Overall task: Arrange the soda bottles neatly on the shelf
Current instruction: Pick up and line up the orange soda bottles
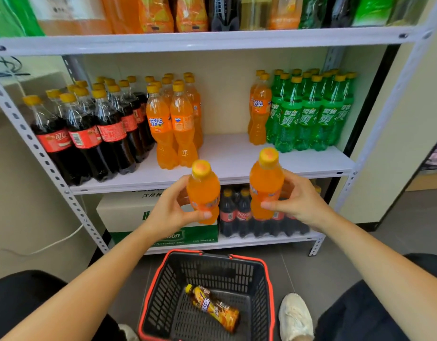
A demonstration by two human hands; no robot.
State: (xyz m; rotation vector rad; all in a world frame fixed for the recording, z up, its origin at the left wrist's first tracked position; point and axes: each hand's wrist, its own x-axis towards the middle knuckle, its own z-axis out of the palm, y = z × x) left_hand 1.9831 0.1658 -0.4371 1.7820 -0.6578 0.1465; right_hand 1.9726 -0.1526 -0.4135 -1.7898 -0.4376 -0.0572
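1. White shelf (237, 153) spans mid-frame.
2. At centre frame, just in front of its edge, I see the left orange bottle (204, 190) and the right orange bottle (265, 185), both upright.
3. With arms outstretched, the left hand (170, 212) and right hand (296, 200) each wrap fingers round one.
4. Bottom centre: the basket (148, 291) holds a lying bottle (212, 306).

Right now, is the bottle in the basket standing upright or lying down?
Lying down. The bottle lies on its side on the floor of the basket, its yellow cap pointing toward the back left corner.
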